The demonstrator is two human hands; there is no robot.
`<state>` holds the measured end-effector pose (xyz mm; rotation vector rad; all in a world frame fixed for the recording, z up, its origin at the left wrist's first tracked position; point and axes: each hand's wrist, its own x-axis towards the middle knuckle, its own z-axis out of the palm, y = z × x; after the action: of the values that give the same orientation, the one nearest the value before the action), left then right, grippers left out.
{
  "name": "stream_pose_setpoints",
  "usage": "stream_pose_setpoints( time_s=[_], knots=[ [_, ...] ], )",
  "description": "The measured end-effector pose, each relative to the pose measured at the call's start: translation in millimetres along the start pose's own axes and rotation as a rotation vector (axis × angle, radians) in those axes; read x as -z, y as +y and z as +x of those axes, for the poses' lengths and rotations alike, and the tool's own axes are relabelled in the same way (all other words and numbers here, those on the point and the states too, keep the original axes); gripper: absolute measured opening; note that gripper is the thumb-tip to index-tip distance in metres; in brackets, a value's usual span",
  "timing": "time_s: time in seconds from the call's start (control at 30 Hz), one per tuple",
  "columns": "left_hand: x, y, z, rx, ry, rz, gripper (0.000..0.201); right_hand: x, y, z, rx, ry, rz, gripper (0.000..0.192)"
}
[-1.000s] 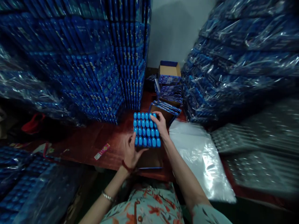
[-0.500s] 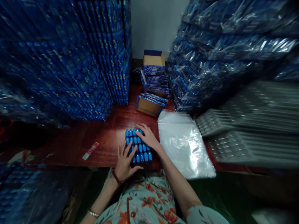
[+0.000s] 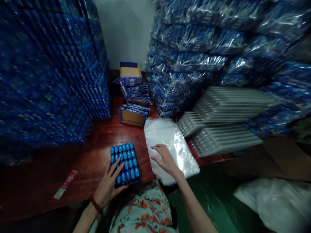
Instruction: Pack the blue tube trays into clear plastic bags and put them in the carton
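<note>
A tray of shiny blue egg-shaped pieces (image 3: 130,164) in rows lies near the front edge of the red-brown table. Spread over its left side, my left hand (image 3: 108,181) rests with the fingers apart, touching the pieces and the tray's near edge. My right hand (image 3: 165,159) is over the stack of clear plastic bags (image 3: 160,132) to the right of the tray. Its thumb and fingers are apart and nothing shows between them. Whether the fingertips touch the top bag I cannot tell.
Blue packages are piled high at left (image 3: 73,64) and, wrapped in plastic, at right (image 3: 184,61). An open carton (image 3: 132,117) stands at the back. Stacked clear trays (image 3: 218,139) sit at the right. A small pink strip (image 3: 66,183) lies at left on the table (image 3: 102,136).
My right hand has left the tray and moved right, over the plastic bags. My left hand stays on the tray. The view has turned to the right.
</note>
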<state>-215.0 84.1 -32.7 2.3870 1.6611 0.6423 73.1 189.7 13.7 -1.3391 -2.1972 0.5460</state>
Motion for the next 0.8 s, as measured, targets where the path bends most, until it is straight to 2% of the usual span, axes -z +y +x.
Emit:
stream_pose_setpoints(
  time_s=[0.1, 0.17, 0.2, 0.33, 0.43, 0.5, 0.57, 0.63, 0.7, 0.77, 0.8],
  knots=[
    [-5.5, -3.1, 4.7, 0.017, 0.018, 0.024, 0.077, 20.1, 41.6, -42.7, -0.152, -0.047, -0.279, 0.047],
    [-8.1, -5.0, 6.9, 0.011, 0.024, 0.047, 0.080, 15.7, 62.9, -58.1, -0.205, -0.023, -0.332, 0.031],
    [-7.8, -6.0, 7.3, 0.000, 0.029, 0.064, 0.083, 10.5, 70.7, -61.1, -0.201, 0.015, -0.318, 0.026],
    [10.7, -0.9, 6.4, -0.048, 0.094, 0.167, 0.093, -1.0, 78.7, -47.2, -0.142, 0.142, -0.202, 0.037],
    [32.2, 25.6, 16.6, -0.094, 0.179, 0.214, 0.086, 15.9, 58.2, -16.0, -0.141, 0.106, -0.191, 0.039],
    [37.4, 54.1, 36.0, -0.134, 0.195, 0.224, 0.092, 32.2, 33.5, 11.7, -0.113, 0.005, -0.283, 0.036],
    [31.2, 83.7, 65.6, -0.148, 0.185, 0.244, 0.108, 44.5, 3.8, 39.9, -0.054, -0.138, -0.422, 0.033],
    [19.1, 105.8, 101.0, -0.107, 0.176, 0.270, 0.109, 50.3, -25.1, 63.1, 0.004, -0.256, -0.537, 0.030],
    [10.7, 115.8, 135.9, -0.030, 0.131, 0.284, 0.085, 52.4, -46.5, 77.3, 0.035, -0.313, -0.593, 0.030],
    [12.0, 114.7, 163.5, 0.033, 0.019, 0.255, 0.050, 56.0, -57.0, 81.4, 0.013, -0.321, -0.608, 0.031],
    [16.1, 111.1, 173.2, 0.052, -0.050, 0.223, 0.040, 58.9, -58.5, 79.6, -0.020, -0.302, -0.603, 0.033]
  ],
)
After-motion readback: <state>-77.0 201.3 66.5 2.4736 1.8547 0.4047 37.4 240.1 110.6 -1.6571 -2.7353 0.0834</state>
